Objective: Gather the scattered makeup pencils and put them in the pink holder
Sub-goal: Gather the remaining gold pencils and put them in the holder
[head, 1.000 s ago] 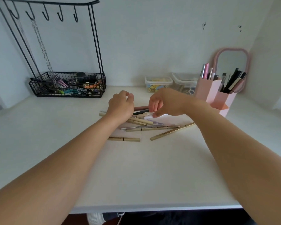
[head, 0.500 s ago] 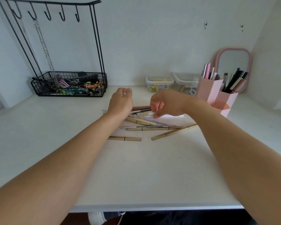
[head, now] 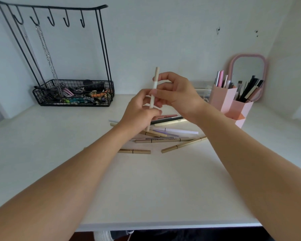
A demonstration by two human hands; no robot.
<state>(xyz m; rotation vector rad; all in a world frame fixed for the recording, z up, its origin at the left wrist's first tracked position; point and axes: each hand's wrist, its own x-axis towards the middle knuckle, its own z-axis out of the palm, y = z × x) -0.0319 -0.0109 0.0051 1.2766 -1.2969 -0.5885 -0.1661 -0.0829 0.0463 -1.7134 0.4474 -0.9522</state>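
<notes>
**Both hands on one cream pencil, raised above the pile**

From the head camera, the two hands meet over the middle of the white tabletop (head: 146, 185). Between them stands a slim cream-coloured makeup pencil (head: 154, 87), nearly upright, its top end clear above the fingers. The right hand (head: 178, 95) pinches it around the middle with thumb and fingertips; the left hand (head: 139, 113) has its fingers curled round the lower part, just below the right hand's grip.

On the table under the hands lies the loose pile of scattered makeup pencils (head: 165, 134) — gold, white, lilac, black and dusty pink sticks, crossing one another. Two gold ones lie apart on the near side: a short gold pencil (head: 134, 151) to the left and a longer slanted gold pencil (head: 182, 145) to the right.

The pink plastic holder with angular compartments (head: 228, 103) stands far right, well apart from the pile, with pens and brushes upright in it. Just behind it leans a pink-framed rounded mirror (head: 247, 66). Clear lidded plastic boxes (head: 201, 92) sit partly hidden behind the right hand. Far left — a black wire basket rack with hooks (head: 73, 94), a silver chain (head: 47, 54) hanging from one hook.
</notes>
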